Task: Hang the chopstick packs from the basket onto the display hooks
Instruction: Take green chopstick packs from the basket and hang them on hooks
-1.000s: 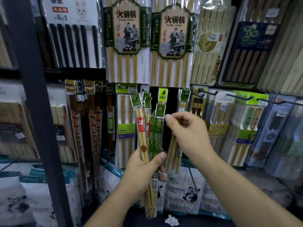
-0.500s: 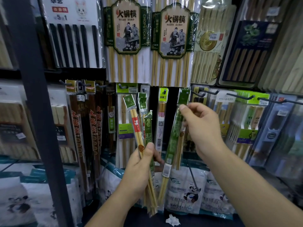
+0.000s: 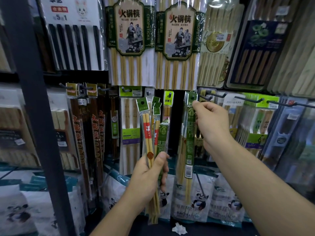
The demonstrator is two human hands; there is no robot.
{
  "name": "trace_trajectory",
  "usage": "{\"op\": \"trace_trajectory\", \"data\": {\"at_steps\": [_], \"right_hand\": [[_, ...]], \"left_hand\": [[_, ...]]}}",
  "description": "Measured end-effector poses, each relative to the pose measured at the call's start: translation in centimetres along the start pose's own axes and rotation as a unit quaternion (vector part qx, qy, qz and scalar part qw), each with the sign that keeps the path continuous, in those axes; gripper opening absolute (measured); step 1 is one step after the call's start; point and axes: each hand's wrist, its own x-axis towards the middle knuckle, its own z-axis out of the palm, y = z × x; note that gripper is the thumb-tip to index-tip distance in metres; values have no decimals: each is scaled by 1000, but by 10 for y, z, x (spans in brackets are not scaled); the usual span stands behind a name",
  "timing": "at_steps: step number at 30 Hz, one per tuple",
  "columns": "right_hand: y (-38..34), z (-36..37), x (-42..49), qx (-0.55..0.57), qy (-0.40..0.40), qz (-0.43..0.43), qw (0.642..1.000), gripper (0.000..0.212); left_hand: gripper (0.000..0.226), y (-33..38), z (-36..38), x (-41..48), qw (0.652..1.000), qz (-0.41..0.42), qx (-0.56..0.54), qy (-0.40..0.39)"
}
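Nearest the camera, the left hand (image 3: 148, 174) is curled around a bundle of chopstick packs (image 3: 152, 143), thumb pressed across the front and the other fingers wrapped behind. The bundle stands nearly upright, tilted a little to the left at the top. The front pack shows pale sticks with a red band and a round red seal just above the thumb; a narrow green pack sits to its right in the same grip. Their green header cards fan out at the top, apart from any hook.

Further out and higher, the right hand (image 3: 212, 124) holds a single green pack (image 3: 189, 138) by its top edge. The thumb and forefinger are pinched together on the header card, the remaining fingers loosely bent behind. The pack hangs straight down, its barcode label near the lower end, and its header lies against other green packs already at a display hook (image 3: 193, 98). Whether the hole has passed over the hook cannot be told.

Behind both hands, the display wall (image 3: 170, 103) carries rows of hung chopstick packs, with large packs (image 3: 130, 40) above and bags printed with pandas (image 3: 197, 198) below.
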Motion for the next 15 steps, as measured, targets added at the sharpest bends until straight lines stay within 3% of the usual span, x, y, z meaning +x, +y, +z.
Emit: {"op": "trace_trajectory", "data": {"at_steps": [4, 9, 12, 15], "right_hand": [[8, 0, 5, 4, 13, -5, 1000, 41], [15, -2, -2, -9, 26, -29, 999, 29], [15, -3, -16, -27, -26, -59, 998, 35], [9, -1, -30, -26, -123, -66, 990, 24]], "left_hand": [[59, -1, -2, 0, 1000, -2, 1, 12], [47, 0, -5, -1, 1000, -4, -7, 22], [46, 1, -3, 0, 1000, -3, -6, 19], [49, 2, -1, -1, 1000, -4, 4, 21]]}}
